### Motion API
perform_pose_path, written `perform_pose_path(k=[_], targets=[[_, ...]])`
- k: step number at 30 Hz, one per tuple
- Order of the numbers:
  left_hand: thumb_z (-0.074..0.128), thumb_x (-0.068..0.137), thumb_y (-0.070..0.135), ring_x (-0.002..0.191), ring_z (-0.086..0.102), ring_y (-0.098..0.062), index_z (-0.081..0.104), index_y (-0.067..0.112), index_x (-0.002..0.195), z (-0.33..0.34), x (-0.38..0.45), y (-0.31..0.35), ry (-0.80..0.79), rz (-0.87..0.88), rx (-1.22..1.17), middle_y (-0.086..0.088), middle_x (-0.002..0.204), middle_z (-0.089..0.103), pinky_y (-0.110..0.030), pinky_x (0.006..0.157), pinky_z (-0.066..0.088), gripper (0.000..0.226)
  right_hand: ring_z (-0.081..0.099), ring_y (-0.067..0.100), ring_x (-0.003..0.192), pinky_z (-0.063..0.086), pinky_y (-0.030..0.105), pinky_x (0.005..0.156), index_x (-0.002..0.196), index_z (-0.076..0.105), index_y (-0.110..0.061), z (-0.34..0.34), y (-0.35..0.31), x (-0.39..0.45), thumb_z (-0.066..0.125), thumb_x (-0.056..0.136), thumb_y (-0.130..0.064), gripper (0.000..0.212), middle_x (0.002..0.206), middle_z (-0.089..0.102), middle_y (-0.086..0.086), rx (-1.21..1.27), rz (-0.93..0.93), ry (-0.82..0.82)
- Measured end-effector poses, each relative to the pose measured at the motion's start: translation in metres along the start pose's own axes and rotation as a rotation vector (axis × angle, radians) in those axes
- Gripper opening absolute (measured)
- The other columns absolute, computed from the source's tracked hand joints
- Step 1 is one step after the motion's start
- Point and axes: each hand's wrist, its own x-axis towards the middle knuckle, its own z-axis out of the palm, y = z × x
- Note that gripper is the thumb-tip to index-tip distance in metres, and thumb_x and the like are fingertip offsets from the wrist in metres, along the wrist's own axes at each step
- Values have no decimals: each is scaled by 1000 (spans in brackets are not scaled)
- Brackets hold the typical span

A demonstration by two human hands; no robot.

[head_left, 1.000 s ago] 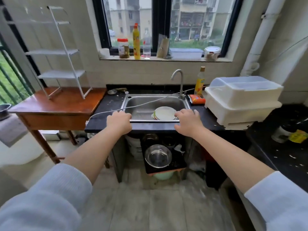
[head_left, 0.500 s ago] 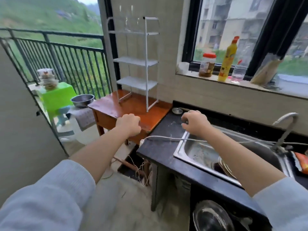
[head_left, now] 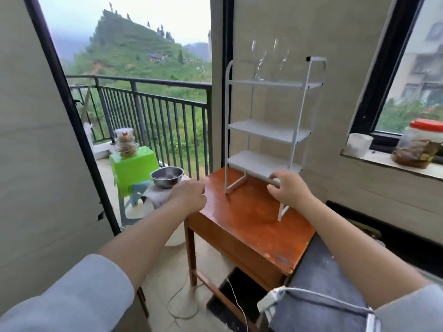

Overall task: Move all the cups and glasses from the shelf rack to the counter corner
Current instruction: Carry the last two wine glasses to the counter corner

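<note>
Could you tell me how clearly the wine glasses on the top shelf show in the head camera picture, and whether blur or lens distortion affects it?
In the head view, the two wine glasses are faint and smeared against the pale wall; the white shelf rack leans from wide-angle distortion; the left hand and right hand look soft; daylight is flat, without glare.

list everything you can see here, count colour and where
wine glasses: 2, clear, top tier of shelf rack
shelf rack: 1, white, on wooden table
wooden table: 1, reddish brown, beside counter
counter: 1, dark, lower right
metal bowl: 1, silver, left of the table
green stool: 1, on balcony, stacked items on top
jar: 1, red lid, windowsill
plastic cup: 1, white, windowsill
railing: 1, black, balcony
left hand: closed, empty, by table edge
right hand: open, empty, near rack's lowest tier
</note>
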Motion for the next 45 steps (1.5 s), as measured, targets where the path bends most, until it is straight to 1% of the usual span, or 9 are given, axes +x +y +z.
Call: perform_pose_path(k=[19,25,29,32,34,37,39,42,45], targets=[[48,89,20,108,56,-26,61,11,118,-95,241,-54,298,342,-362,-11,120,60,-32,86,46,33,56,39,105,40,37,86,105,62,6,-55,-51,251,51,85,-3,25,112,62,27,-91,-10,675],[48,89,21,113,54,-25,62,11,116,-123,309,-24,369,428,-370,-8,122,60,-31,89,44,32,59,40,89,39,33,67,89,64,4,-92,-36,319,50,83,-9,20,97,66,29,-186,162,597],[49,87,20,106,55,-25,66,11,107,-148,352,1,454,499,-475,-9,111,65,-27,79,41,27,59,37,100,38,28,65,96,65,7,-114,-17,351,58,82,-13,25,106,66,28,-197,341,432],[51,85,19,92,53,-20,66,14,101,-158,379,26,344,519,-567,-4,97,63,-25,71,41,23,56,28,107,43,32,81,112,61,5,-123,-8,367,59,85,-18,36,122,61,25,-184,397,331],[51,85,20,77,48,-18,58,18,80,-162,396,47,211,469,-599,1,79,52,-24,56,36,9,53,25,115,40,33,97,120,56,1,-126,-3,375,56,88,-18,38,132,55,20,-145,414,275],[53,84,20,55,41,-12,45,13,69,-165,418,75,35,369,-731,3,64,38,-19,40,35,19,52,24,110,45,28,79,120,57,-2,-127,3,381,52,89,-18,35,130,56,17,-101,503,258],[56,81,17,51,39,-14,50,7,76,-166,431,89,-48,318,-912,0,61,37,-18,42,39,13,46,20,93,38,23,59,104,63,-4,-126,8,385,55,87,-18,23,103,61,15,-30,534,225],[60,79,11,50,37,-14,50,11,84,-164,444,102,-118,288,-1151,-1,60,38,-21,47,33,11,51,25,91,41,28,70,110,61,-3,-129,16,393,59,85,-21,30,81,50,6,124,609,249],[62,81,8,56,38,-10,46,14,97,-170,458,109,-186,274,-1279,0,66,40,-22,48,29,24,54,22,87,45,30,78,121,54,-4,-135,29,403,61,84,-18,40,88,56,10,421,684,319]])
